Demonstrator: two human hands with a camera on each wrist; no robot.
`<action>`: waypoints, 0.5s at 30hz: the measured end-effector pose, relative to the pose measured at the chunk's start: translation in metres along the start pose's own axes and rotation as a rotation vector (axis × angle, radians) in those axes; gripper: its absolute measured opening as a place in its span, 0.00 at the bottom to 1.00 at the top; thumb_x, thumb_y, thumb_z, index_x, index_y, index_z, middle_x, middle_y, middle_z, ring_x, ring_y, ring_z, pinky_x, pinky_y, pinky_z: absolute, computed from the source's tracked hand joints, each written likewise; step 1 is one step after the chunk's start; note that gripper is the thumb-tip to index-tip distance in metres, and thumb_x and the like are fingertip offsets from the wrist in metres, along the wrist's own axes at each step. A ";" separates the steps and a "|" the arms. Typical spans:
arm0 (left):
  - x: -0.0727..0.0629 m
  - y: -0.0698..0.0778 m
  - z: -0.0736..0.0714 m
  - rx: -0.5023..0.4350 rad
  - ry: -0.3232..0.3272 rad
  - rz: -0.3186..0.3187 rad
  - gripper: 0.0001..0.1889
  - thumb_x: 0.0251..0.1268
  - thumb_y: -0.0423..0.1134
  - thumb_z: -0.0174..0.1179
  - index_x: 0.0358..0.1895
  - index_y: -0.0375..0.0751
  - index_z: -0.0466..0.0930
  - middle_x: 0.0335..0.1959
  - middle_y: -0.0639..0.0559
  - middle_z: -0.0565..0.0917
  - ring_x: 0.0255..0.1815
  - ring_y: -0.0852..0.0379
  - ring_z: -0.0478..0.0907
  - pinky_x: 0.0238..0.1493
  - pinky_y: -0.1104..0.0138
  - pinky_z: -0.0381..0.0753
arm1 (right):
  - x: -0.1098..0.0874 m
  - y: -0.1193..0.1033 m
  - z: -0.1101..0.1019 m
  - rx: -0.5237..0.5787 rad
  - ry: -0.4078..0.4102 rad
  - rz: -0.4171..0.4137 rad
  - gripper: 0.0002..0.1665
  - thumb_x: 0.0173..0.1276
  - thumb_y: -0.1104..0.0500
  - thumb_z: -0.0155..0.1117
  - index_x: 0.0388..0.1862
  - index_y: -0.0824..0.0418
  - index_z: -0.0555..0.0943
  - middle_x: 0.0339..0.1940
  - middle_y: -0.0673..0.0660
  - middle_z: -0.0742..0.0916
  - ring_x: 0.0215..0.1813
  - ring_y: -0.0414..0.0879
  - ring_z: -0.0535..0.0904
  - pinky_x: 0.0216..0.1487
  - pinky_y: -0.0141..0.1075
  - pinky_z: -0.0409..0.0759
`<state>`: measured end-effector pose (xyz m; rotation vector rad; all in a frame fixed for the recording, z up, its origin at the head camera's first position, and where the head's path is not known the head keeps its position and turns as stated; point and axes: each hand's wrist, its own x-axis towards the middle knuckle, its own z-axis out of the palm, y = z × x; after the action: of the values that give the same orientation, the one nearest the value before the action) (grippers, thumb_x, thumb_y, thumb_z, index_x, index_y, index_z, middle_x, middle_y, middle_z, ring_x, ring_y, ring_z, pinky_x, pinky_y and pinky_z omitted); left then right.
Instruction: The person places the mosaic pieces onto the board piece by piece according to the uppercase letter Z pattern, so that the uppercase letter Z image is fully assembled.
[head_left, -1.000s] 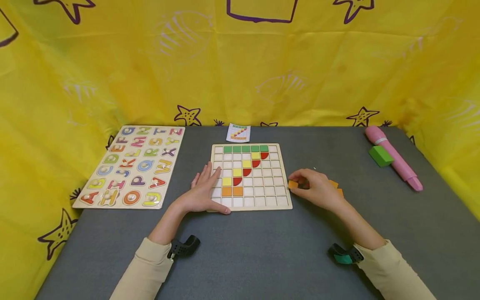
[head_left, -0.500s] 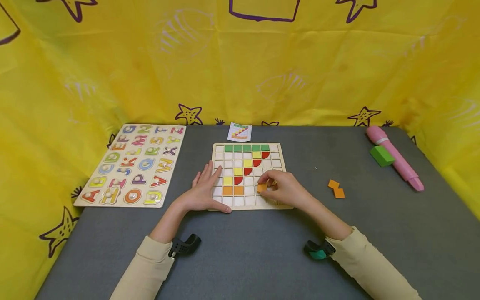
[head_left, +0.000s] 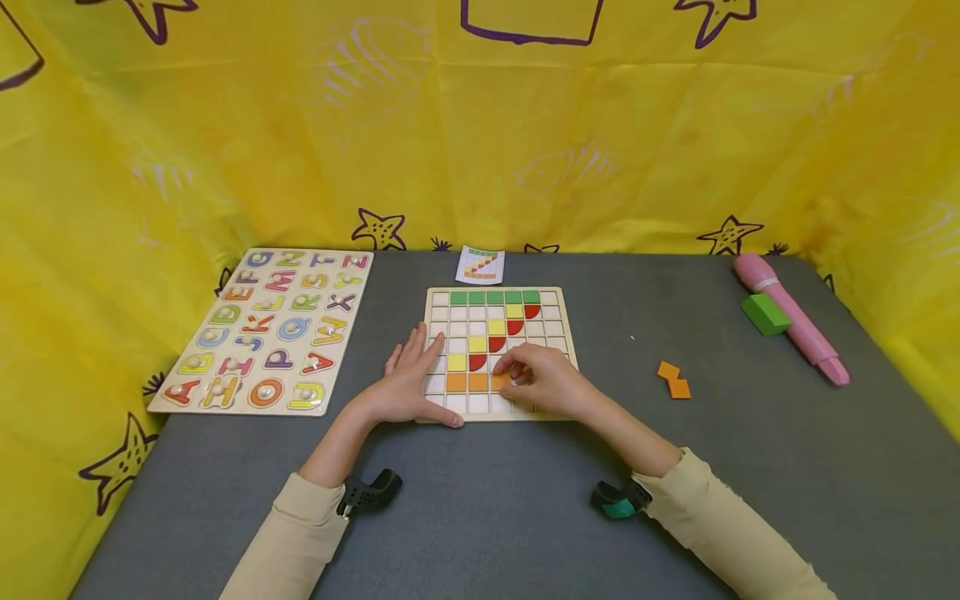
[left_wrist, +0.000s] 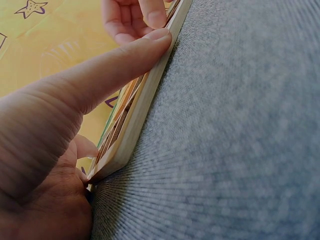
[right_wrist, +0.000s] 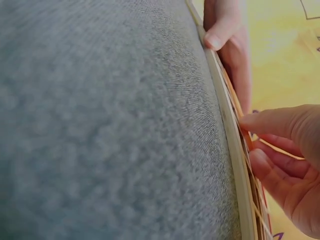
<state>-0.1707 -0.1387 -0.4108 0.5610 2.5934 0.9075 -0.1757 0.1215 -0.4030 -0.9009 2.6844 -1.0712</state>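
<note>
A wooden grid board lies flat on the table, bearing green, yellow and orange squares and red quarter-round tiles. My left hand rests on its left side with fingers straight and spread, the thumb along the front edge. Between thumb and fingers my right hand pinches an orange square tile. That tile is at the cell just right of two orange tiles in the second row from the front. The right hand hides cells to the right. In the right wrist view the orange tile appears edge-on.
Two loose orange tiles lie right of the board. A small pattern card sits behind it. Leftward is an alphabet puzzle board. At far right, a green block touches a pink toy microphone. Yellow cloth surrounds the table.
My right hand has carried the orange tile leftward from beside the board to the cell next to the two orange tiles. My left hand has stayed in place.
</note>
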 end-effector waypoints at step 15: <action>0.000 0.000 0.000 0.006 -0.007 -0.005 0.68 0.41 0.59 0.77 0.78 0.34 0.38 0.77 0.36 0.27 0.77 0.42 0.22 0.71 0.46 0.27 | -0.017 0.007 -0.008 0.142 0.035 0.026 0.13 0.66 0.65 0.65 0.50 0.60 0.84 0.42 0.51 0.86 0.43 0.44 0.78 0.50 0.41 0.80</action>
<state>-0.1708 -0.1384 -0.4110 0.5583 2.5904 0.8954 -0.1674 0.1397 -0.4034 -0.8278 2.5996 -1.2646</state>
